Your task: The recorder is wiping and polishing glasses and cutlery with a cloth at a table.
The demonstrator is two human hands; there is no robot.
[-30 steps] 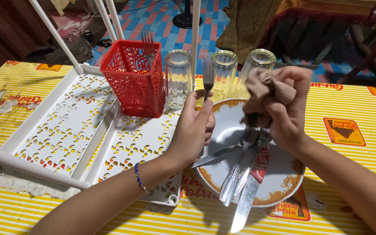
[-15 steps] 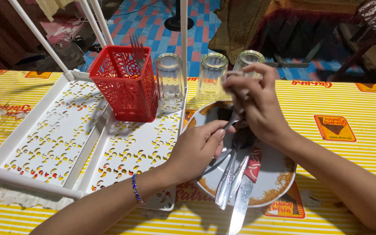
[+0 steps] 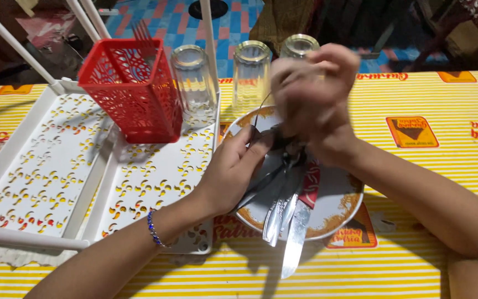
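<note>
Right hand heavily motion-blurred above the 12 o'clock rim of the plate; fingers curled shut, contents unreadable, possibly a cloth, cannot tell. Thin dark utensil rising from the left hand toward the blur, upper end lost in it; type not determinable. Left hand resting over the plate's 9 o'clock edge, fingers pinched narrow on that utensil's lower part, thumb on top. Wrist carrying a blue bead bracelet.

Cutlery bundle lying on the plate, upper ends hidden beneath both hands. Long axis running from 12 o'clock to 6 o'clock, slightly tilted; handles pointing to 6 o'clock. Table knife overhanging the rim at 6 o'clock onto the striped tablecloth. Red item partly covered under the cutlery, kind unclear.

White drying rack at 9 o'clock of the plate, left edge cut off by frame. Red basket standing on it, 1 fork upright inside. 3 inverted glasses at 12 o'clock, the rightmost largely hidden by the right hand.
</note>
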